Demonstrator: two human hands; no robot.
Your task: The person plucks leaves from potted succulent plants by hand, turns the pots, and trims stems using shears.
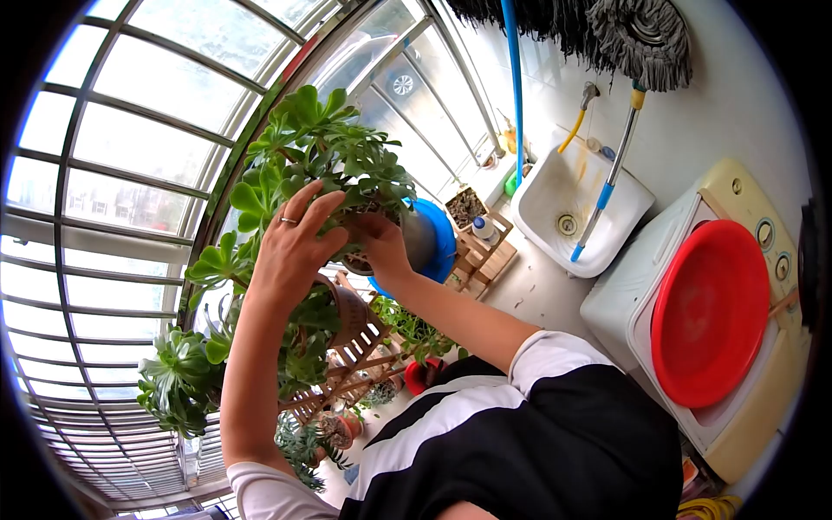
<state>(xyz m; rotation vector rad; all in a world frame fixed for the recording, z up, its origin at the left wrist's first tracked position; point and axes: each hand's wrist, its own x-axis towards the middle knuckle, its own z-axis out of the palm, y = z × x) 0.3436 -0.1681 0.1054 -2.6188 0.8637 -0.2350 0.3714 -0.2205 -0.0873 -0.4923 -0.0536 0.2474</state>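
Observation:
My left hand, with a ring on one finger, reaches into a leafy green succulent. Its bent fingers curl round the foliage, and their tips are partly hidden. My right hand is low by the stems, at the soil and rim of the grey pot. Its fingers are closed together, and what they pinch is hidden under the leaves. A blue basin shows behind the pot. Just below my hands sits a brown pot.
Metal window bars run along the left. More succulents and a wooden plant stand are below. On the right are a white sink, a mop and a washing machine with a red basin on it.

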